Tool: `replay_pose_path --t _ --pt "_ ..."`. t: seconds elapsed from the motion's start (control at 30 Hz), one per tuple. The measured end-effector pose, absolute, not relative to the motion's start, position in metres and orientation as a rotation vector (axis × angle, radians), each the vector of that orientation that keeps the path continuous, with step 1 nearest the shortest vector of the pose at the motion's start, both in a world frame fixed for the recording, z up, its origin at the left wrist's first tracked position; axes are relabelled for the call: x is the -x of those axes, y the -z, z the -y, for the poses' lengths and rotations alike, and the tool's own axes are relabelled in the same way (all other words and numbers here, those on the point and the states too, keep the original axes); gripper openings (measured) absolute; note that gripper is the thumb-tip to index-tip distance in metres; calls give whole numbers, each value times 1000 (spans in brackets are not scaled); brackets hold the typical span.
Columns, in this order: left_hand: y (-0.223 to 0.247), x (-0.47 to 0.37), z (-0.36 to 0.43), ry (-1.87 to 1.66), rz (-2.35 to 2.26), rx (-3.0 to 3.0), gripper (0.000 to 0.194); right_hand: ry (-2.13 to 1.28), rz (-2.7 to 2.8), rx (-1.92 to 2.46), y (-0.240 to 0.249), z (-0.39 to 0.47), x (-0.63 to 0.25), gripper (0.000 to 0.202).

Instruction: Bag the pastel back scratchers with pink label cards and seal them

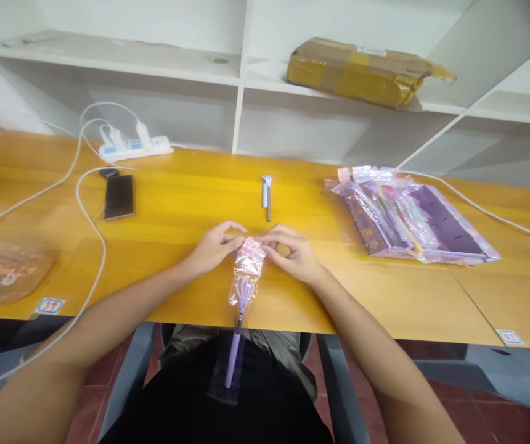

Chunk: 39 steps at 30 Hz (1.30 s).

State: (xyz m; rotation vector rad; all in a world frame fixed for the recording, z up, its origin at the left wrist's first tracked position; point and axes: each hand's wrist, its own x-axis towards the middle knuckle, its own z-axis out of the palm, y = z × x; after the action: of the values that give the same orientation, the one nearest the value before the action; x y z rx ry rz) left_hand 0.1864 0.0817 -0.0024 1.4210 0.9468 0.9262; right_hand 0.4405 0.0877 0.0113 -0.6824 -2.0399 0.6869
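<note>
A clear plastic bag (248,265) with a pink printed top hangs over the table's front edge. Inside it lies a purple hand-shaped scratcher (233,357) with a dark metal neck. My left hand (216,246) pinches the top left corner of the bag between thumb and fingers. The top right corner is pinched by my right hand (295,251). Beyond both hands, an unbagged blue scratcher (267,196) with a dark metal rod rests on the wooden table (191,203).
At right, a purple box (454,225) holds several bagged scratchers (389,216). A phone (119,197), white cables and a power strip (140,148) are at left, near an orange printed bag (6,268). A taped brown parcel (357,71) sits on the shelf.
</note>
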Motion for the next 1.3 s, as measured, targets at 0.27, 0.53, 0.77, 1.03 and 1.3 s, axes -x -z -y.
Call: replay_pose_path --t 0.27,0.53,0.77,1.03,1.3 --pt "-2 -187 -80 -920 -960 -1418 35 -769 2107 660 -12 -87 -441 22" --pt "-3 -188 -80 -940 -914 -1386 34 -815 2143 614 -8 -89 -444 24" --pt "1 -188 -80 -944 -909 -1380 40 -810 2159 568 -9 -88 -444 25" --pt "2 -188 -80 -947 -903 -1374 40 -789 2147 571 -9 -89 -444 24" --pt "2 -188 -80 -949 -957 -1402 37 -799 2162 636 -10 -89 -446 25"
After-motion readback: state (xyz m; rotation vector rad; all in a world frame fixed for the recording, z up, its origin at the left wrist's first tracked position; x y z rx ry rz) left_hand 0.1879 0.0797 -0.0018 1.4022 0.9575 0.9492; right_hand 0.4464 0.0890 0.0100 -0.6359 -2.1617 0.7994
